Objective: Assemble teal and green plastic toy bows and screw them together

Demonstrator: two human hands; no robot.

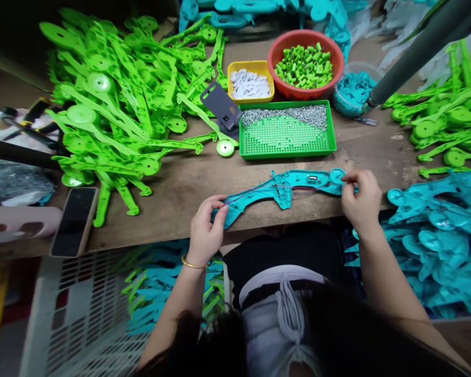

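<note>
A long, curved turquoise plastic half-shell point(259, 192) lies across the front of the bench, its ribbed inner side facing up. Thin reddish wires or threads run along it, and a small metal part point(312, 178) sits inside near its right end. My left hand point(208, 225) grips the narrow left end between thumb and fingers. At the opposite end, my right hand point(361, 201) is closed at the edge of the round disc-shaped tip point(337, 175). Whether a thread is also pinched in the right fingertips cannot be made out.
Behind the shell stand a green perforated tray point(288, 153) of small metal screws, a yellow box point(230, 84), a red bowl point(272, 60) and a clear tub point(340, 107). Green plastic parts point(118, 99) heap at left, turquoise shells point(443, 246) at right. A phone point(75, 220) lies front left.
</note>
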